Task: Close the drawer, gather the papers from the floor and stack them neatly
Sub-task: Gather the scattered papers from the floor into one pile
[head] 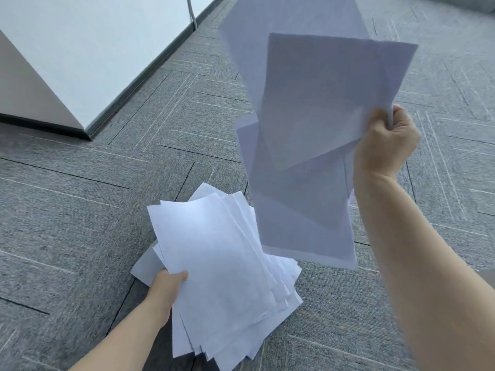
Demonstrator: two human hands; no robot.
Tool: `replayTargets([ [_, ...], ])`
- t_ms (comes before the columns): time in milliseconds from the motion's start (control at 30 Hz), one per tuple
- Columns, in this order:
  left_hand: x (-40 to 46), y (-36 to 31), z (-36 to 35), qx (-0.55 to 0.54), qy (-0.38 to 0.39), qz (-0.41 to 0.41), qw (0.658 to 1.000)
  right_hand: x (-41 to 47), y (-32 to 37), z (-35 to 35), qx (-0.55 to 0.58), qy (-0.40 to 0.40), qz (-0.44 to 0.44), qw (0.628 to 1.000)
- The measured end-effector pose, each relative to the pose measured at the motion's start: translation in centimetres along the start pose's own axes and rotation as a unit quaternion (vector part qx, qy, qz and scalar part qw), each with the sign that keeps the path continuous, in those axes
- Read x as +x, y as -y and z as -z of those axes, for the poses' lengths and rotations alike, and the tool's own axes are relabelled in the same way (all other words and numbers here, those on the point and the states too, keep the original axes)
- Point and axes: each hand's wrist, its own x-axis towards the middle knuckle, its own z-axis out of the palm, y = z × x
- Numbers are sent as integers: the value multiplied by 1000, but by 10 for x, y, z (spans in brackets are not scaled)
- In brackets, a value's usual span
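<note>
My left hand (166,286) grips the left edge of a loose, fanned stack of white papers (222,266), held low over the grey carpet. My right hand (385,140) is raised at the right and pinches several white sheets (316,108) by their right edge. These sheets hang unevenly, some pointing up and some drooping down toward the lower stack, and they look blurred. The lowest hanging sheet (305,231) overlaps the right side of the left-hand stack. No drawer is visible.
Grey carpet tiles (80,210) cover the floor all around. A white wall with a dark baseboard (150,73) runs diagonally at the upper left. A beige panel (24,89) stands at the far left. No loose papers show on the visible carpet.
</note>
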Motion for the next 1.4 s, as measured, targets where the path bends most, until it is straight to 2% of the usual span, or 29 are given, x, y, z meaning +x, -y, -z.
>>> replayTargets([
  [167,0,0,0,-20,0,9,1000,-1,5,-3,-30,43,7,999],
  [300,-5,-4,-4,-41,-3,10,999,-26,-13,-12,-40,102,-21,994],
  [433,-3,-6,-4,-40,28,21,999,-63,-45,-17,-51,139,-97,984],
  [600,-6,-6,-7,-57,85,-2,995,-106,-86,-21,-30,153,-208,966],
  [767,-11,-2,-7,-12,68,-27,997,-122,-100,-20,-16,157,-260,953],
  [1000,-4,1,0,-9,38,-22,999,-114,-106,-12,-12,137,-254,957],
  [1267,2,4,3,-45,32,-5,998,-69,-74,-7,-28,79,-117,990],
  [1400,4,6,1,-25,12,-8,1000,-58,-47,-12,-35,68,-72,994],
])
